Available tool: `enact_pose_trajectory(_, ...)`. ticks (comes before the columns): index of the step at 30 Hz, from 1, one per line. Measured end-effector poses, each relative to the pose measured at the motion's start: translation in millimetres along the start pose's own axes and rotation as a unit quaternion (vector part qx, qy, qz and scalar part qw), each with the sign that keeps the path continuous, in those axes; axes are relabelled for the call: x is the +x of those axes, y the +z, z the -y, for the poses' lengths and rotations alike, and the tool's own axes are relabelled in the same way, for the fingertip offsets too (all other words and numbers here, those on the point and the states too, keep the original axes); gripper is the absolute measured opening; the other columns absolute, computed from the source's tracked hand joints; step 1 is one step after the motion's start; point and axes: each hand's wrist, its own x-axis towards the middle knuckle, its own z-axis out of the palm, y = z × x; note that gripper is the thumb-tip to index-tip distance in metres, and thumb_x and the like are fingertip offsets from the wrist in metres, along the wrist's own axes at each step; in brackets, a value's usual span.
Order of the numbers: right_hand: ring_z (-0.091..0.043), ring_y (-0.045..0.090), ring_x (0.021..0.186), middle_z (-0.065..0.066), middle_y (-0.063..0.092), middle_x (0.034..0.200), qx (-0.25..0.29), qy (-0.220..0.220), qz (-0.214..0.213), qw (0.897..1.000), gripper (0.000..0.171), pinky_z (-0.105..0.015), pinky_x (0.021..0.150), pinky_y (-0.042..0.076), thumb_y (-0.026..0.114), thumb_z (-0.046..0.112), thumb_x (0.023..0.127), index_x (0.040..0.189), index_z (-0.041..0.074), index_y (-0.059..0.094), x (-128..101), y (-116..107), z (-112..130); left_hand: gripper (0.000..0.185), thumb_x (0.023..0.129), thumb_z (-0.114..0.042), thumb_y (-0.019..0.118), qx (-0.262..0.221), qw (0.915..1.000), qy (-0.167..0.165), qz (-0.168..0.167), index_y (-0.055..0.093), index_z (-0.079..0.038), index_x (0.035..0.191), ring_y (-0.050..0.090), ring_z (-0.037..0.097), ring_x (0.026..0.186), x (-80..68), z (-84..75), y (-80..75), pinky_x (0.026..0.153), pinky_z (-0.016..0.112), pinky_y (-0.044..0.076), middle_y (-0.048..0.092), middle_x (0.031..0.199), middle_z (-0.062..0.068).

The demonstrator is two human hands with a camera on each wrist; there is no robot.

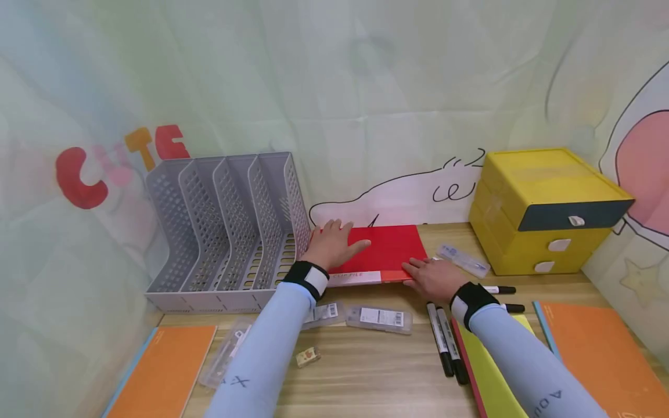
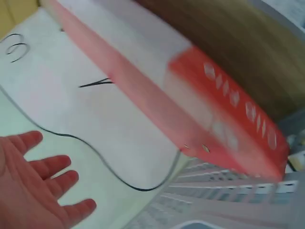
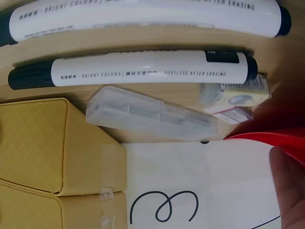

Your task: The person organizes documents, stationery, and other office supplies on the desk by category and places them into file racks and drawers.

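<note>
A red clip file [image 1: 389,247] with a white label along its front edge lies between the grey file rack and the yellow drawer box. My left hand [image 1: 330,247] is spread over its left part, fingers straight and thumb out. In the left wrist view, that hand [image 2: 35,183] holds nothing, and the file's edge [image 2: 224,105] slants past it beside the rack. At the file's front right corner, my right hand [image 1: 435,280] grips the edge with fingers on top and thumb at the front. The right wrist view shows only part of this hand [image 3: 290,191] against the red cover [image 3: 271,136].
The grey rack [image 1: 209,299] stands left, the yellow drawer box [image 1: 554,232] right. Clear plastic cases [image 1: 378,318], a small eraser [image 1: 308,356] and black-capped markers [image 1: 444,339] lie in front. Orange notebooks [image 1: 167,371] and a yellow one [image 1: 493,371] lie nearer.
</note>
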Motion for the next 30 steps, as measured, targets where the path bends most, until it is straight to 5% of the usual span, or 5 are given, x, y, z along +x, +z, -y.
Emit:
enact_pose_trajectory(9,-0.030,0.070,0.095,-0.012,0.068,0.121,0.045,0.010,-0.101,0.994,0.041,-0.047,0.085,0.056,0.070,0.027,0.093,0.128,0.010,0.058,2.2,-14.3,-1.4,0.075,0.093,-0.063,0.051,0.015,0.9955,0.011,-0.093,0.040,-0.018,0.152,0.034,0.032,0.140,-4.8,-26.2,-21.9,0.117,0.056,0.020,0.039,0.153,0.012)
enact_pose_trajectory(15,-0.028,0.070,0.082,-0.012,0.072,0.105,0.072,0.046,-0.142,0.986,0.034,-0.048,0.084,0.056,0.064,0.028,0.097,0.124,0.008,0.058,4.5,-27.5,1.1,0.070,0.094,-0.062,0.049,0.017,0.9793,-0.003,-0.202,0.048,-0.016,0.147,0.035,0.031,0.139,-3.2,-31.2,-37.2,0.115,0.057,0.022,0.041,0.151,0.012)
enact_pose_trajectory(18,-0.027,0.069,0.077,-0.013,0.072,0.099,0.068,0.058,-0.169,0.982,0.033,-0.047,0.081,0.057,0.061,0.030,0.099,0.121,0.006,0.058,4.6,-31.7,4.1,0.071,0.095,-0.061,0.049,0.002,0.9660,-0.025,-0.257,0.045,-0.013,0.148,0.030,0.032,0.142,-4.9,-26.2,-41.5,0.116,0.057,0.020,0.037,0.153,0.015)
enact_pose_trajectory(25,-0.030,0.069,0.080,-0.016,0.072,0.106,0.085,0.085,-0.227,0.967,0.034,-0.047,0.080,0.058,0.062,0.028,0.099,0.124,0.006,0.057,3.2,-34.8,8.2,0.083,0.096,-0.055,0.055,-0.059,0.9195,-0.059,-0.384,0.026,-0.003,0.154,0.015,0.033,0.148,-15.2,-8.0,-36.6,0.119,0.053,0.012,0.022,0.159,0.021)
enact_pose_trajectory(30,-0.033,0.070,0.086,-0.018,0.070,0.113,0.112,0.114,-0.261,0.952,0.037,-0.049,0.083,0.056,0.060,0.025,0.100,0.130,0.004,0.056,0.2,-34.3,8.0,0.098,0.090,-0.057,0.063,-0.181,0.8812,-0.103,-0.424,0.014,-0.004,0.157,0.010,0.032,0.148,-20.4,0.0,-30.2,0.120,0.049,0.012,0.012,0.162,0.018)
